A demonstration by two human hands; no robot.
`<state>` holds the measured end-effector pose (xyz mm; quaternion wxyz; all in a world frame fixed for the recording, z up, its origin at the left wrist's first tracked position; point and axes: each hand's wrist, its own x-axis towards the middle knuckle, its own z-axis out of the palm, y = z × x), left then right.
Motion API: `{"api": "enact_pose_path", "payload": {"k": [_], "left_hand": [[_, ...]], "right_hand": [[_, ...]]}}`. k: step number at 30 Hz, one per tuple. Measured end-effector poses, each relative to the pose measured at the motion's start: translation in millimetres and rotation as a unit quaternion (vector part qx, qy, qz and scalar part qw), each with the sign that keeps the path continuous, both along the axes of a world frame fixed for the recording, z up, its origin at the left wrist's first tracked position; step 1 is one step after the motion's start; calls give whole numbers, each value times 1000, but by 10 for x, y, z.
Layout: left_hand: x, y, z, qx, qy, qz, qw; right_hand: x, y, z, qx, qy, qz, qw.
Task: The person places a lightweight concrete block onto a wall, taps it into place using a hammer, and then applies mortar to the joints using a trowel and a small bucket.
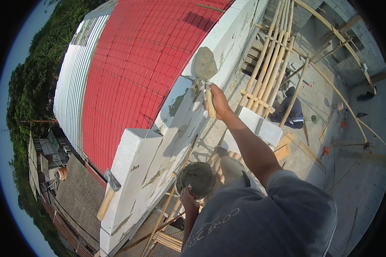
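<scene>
My right hand (pixel 219 101) is closed around the wooden handle of a trowel (pixel 210 108), held out over the top of a white block wall (pixel 176 132). Grey wet mortar (pixel 205 63) covers the blade. Low in front of me, my left hand (pixel 188 199) grips the near edge of a round dark bowl (pixel 213 185), which holds more grey mortar. A raised block (pixel 138 143) stands at the wall's near end, left of the bowl. On top of it lies a hammer (pixel 106 200) with a wooden handle and a metal head.
Beyond the wall slopes a red tiled roof (pixel 137 55), beside corrugated metal sheeting (pixel 75 77). Bamboo poles (pixel 272 58) form scaffolding to my right, with white blocks (pixel 261 126) on it. Another person (pixel 289 109) is lower down, past the poles. My foot (pixel 221 150) rests near the wall.
</scene>
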<state>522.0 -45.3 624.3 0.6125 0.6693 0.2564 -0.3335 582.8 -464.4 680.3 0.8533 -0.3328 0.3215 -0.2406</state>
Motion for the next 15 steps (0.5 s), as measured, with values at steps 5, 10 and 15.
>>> {"api": "enact_pose_path", "payload": {"k": [5,10,15], "left_hand": [[-96,227,-60,45,-16,-15,999],[-203,313,-11,31,42,75,996],[-277,418,-39,32,1,18,999]], "right_hand": [[763,-729,93,122,-192,-36,973],[1146,-1350,-14,128,-297,-106,940],[1137,-1336,-239,234,-350,-81,903]]}}
